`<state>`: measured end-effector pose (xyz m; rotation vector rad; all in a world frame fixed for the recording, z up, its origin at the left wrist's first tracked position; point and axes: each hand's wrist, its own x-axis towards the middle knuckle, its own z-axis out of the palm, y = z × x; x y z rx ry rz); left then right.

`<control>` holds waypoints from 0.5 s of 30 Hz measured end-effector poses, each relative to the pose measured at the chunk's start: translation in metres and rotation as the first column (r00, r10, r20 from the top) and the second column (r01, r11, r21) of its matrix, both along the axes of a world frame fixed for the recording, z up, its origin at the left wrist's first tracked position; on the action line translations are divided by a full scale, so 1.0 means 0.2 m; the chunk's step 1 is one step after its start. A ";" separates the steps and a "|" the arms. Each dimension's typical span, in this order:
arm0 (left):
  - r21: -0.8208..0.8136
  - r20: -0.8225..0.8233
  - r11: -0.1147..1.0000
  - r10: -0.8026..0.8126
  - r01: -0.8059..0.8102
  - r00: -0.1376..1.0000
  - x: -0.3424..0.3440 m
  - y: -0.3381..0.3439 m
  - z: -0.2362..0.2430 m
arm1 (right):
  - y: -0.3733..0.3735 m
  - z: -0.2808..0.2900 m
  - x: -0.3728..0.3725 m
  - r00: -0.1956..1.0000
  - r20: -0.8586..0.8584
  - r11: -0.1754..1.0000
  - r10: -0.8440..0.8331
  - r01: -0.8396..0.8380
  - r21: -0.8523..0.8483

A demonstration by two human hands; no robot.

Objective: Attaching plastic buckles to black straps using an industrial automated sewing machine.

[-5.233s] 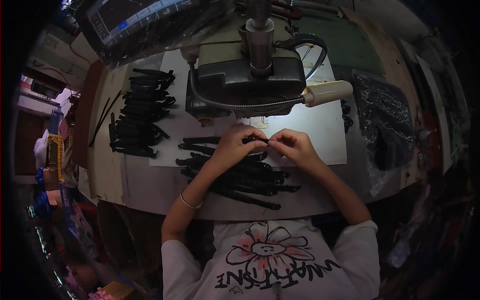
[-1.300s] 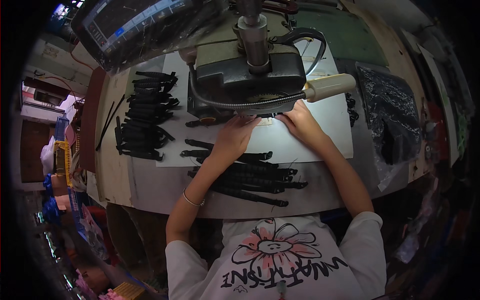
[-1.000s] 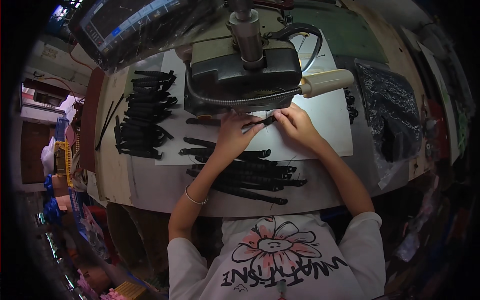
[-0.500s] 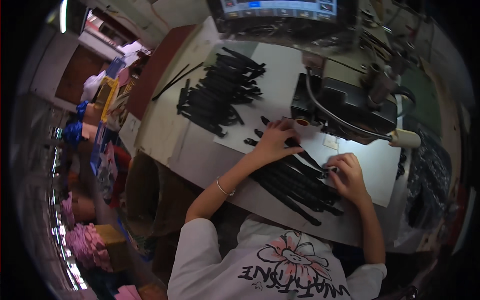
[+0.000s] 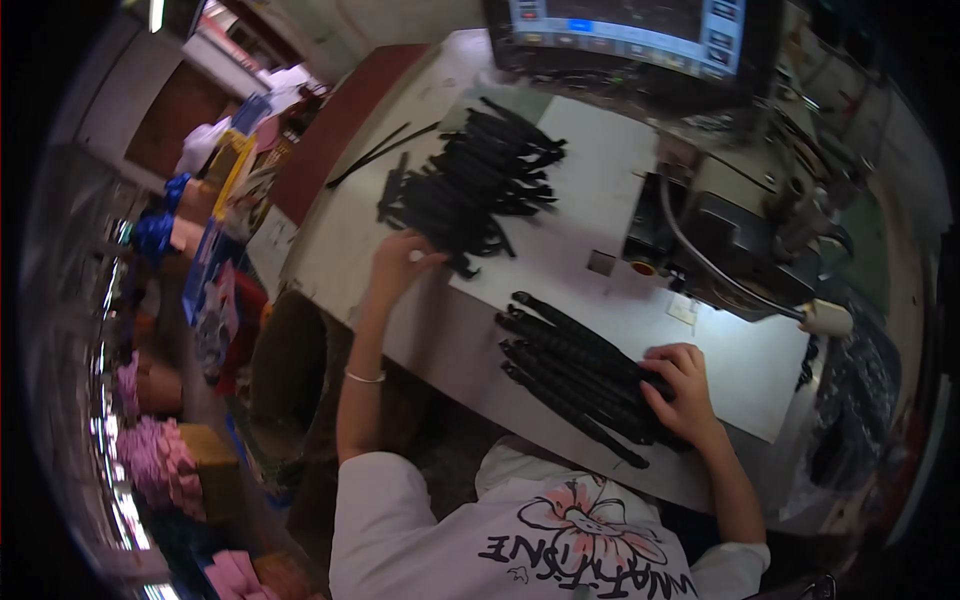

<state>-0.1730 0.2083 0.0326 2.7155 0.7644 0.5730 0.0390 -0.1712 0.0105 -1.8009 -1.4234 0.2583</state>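
Two groups of long, narrow black strips, fabric-like, lie on the worktable. The nearer bundle [image 5: 575, 375] rests in front of my body, its strips side by side. My right hand [image 5: 682, 390] is at the right end of this bundle, fingers curled over the strip ends. Farther left is a looser pile of black strips [image 5: 475, 185]. Beside its lower left edge is my left hand [image 5: 403, 265], slightly blurred, with a pale gap between thumb and fingers. I see nothing held in it.
A dark machine head [image 5: 715, 235] with a curved cable stands right of the strips, over a lit white plate [image 5: 750, 375]. Behind is a screen [image 5: 625, 35] in plastic film. Two thin black rods [image 5: 380, 155] lie far left. Clear plastic wrapping [image 5: 850, 360] hangs at right.
My left hand has left the near bundle and moved left to the far pile. My right hand has shifted slightly onto the bundle's end. The view has also shifted.
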 end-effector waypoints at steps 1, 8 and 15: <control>0.009 0.015 0.996 -0.087 0.087 0.996 -0.05 0.07 -0.01 | 0.01 -0.01 0.02 0.999 -0.027 0.999 0.036 -0.036 0.016; -0.225 -0.109 0.957 -0.212 0.184 0.971 -0.03 0.10 -0.05 | -0.04 -0.05 0.11 0.993 -0.108 0.986 -0.047 0.064 0.154; -0.407 -0.102 0.864 -0.366 0.297 0.925 0.07 -0.04 0.00 | -0.15 -0.04 0.52 0.821 -0.300 0.857 -0.486 0.514 0.021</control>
